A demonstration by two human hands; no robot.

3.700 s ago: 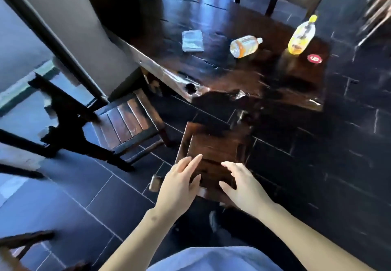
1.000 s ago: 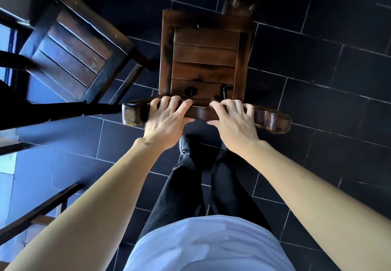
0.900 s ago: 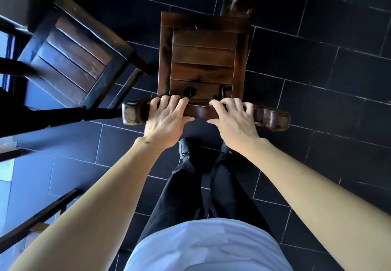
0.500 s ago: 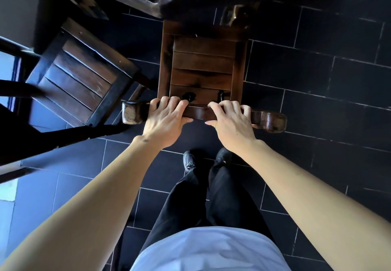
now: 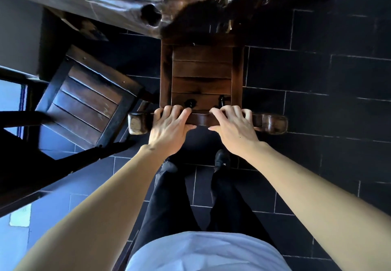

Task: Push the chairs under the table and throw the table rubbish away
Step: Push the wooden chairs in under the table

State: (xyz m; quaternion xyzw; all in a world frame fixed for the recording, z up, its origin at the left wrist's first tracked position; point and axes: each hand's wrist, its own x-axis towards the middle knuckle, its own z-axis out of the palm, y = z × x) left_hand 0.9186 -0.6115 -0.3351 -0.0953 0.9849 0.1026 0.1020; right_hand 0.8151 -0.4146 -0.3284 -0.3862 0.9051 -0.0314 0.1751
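A dark wooden chair (image 5: 202, 74) with a slatted seat stands right below me. Its front edge sits just under the edge of the dark wooden table (image 5: 118, 2) at the top of the view. My left hand (image 5: 170, 127) and my right hand (image 5: 232, 128) both grip the chair's top back rail (image 5: 273, 121), fingers curled over it, side by side near its middle. A second slatted chair (image 5: 84, 97) stands angled to the left, outside the table. The tabletop and any rubbish on it are out of view.
Dark floor tiles (image 5: 328, 80) spread to the right of the chair. My legs and shoes (image 5: 221, 158) stand directly behind the chair back. The second chair's dark back frame (image 5: 31, 165) crosses the lower left.
I have taken hold of the chair's back rail with both hands. Since then the table edge has come into view at the top and the seat's front now reaches under it.
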